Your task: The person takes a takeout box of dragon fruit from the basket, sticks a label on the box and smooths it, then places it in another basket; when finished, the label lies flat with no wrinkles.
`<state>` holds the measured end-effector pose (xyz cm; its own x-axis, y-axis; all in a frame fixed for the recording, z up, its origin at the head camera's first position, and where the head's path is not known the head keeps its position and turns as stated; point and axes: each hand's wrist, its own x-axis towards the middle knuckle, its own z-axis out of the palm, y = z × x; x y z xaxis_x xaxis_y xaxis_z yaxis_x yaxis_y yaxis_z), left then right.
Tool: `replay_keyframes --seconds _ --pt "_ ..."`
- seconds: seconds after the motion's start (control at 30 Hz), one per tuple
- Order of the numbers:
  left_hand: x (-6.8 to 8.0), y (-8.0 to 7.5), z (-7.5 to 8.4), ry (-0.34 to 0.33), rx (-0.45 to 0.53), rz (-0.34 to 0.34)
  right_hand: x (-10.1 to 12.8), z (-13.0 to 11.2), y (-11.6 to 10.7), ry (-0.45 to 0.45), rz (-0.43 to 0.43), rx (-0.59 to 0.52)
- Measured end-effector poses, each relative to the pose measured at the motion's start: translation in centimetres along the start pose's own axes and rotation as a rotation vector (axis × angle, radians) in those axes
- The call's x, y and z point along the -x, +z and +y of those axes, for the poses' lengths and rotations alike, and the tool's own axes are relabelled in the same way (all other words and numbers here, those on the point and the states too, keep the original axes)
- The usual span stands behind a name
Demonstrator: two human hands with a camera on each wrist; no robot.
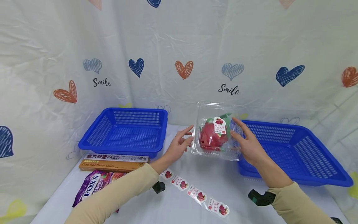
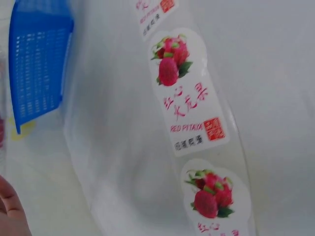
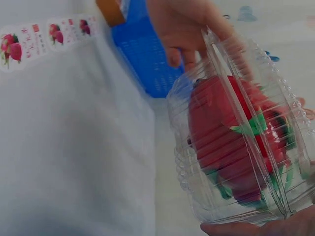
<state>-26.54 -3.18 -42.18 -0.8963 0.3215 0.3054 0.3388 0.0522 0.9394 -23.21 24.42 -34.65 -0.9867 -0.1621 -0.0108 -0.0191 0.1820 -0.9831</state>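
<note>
Two blue baskets are seen: the left basket point(image 1: 126, 132) and the right basket point(image 1: 296, 152). One clear box point(image 1: 216, 132) with one red dragon fruit point(image 1: 212, 137) inside and one label point(image 1: 219, 125) stuck on its lid is held up above the table point(image 1: 237, 186), between the baskets. One sticker strip point(image 1: 195, 194) with four stickers in view is laid on the table near the wrists. One pasta box point(image 1: 114, 161) and one candy bag point(image 1: 93, 185) are placed at the left. The clear box is gripped on its right side by the right hand point(image 1: 249, 144), fingers curled round the edge. The left hand point(image 1: 179, 144) is spread, fingertips just beside the box's left side; contact cannot be told.
</note>
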Motion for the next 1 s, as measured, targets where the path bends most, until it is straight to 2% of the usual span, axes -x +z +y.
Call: replay_keyframes --seconds 0.1,0.2,0.37,0.47,0.57,0.67,0.87,0.93,1.0 --pt "0.3 0.5 -0.3 -0.004 -0.023 0.044 0.4 -0.8 -1.1 0.001 0.019 -0.008" --pt "0.6 1.0 -0.9 -0.037 -0.048 0.088 0.9 -1.5 -2.1 0.002 0.044 -0.04" --pt "0.9 2.3 -1.5 -0.131 -0.09 0.079 1.8 -2.2 -3.9 0.003 0.076 -0.144" --pt "0.8 3.5 -1.5 -0.173 -0.104 0.032 2.2 -2.5 -4.5 0.012 0.102 -0.192" --pt "0.5 4.9 -1.4 -0.186 -0.103 -0.032 2.3 -2.9 -4.8 0.012 0.139 -0.231" --pt "0.0 6.5 -1.2 -0.18 -0.099 -0.113 2.4 -3.4 -4.8 0.006 0.162 -0.268" --pt "-0.7 9.8 -1.4 -0.129 -0.146 -0.309 2.4 -4.0 -3.9 -0.001 0.162 -0.246" --pt "-0.8 10.9 -1.7 -0.11 -0.163 -0.347 2.5 -4.0 -3.5 -0.011 0.153 -0.252" --pt "-1.0 11.9 -1.6 -0.118 -0.158 -0.362 2.6 -3.9 -3.3 -0.024 0.145 -0.27"
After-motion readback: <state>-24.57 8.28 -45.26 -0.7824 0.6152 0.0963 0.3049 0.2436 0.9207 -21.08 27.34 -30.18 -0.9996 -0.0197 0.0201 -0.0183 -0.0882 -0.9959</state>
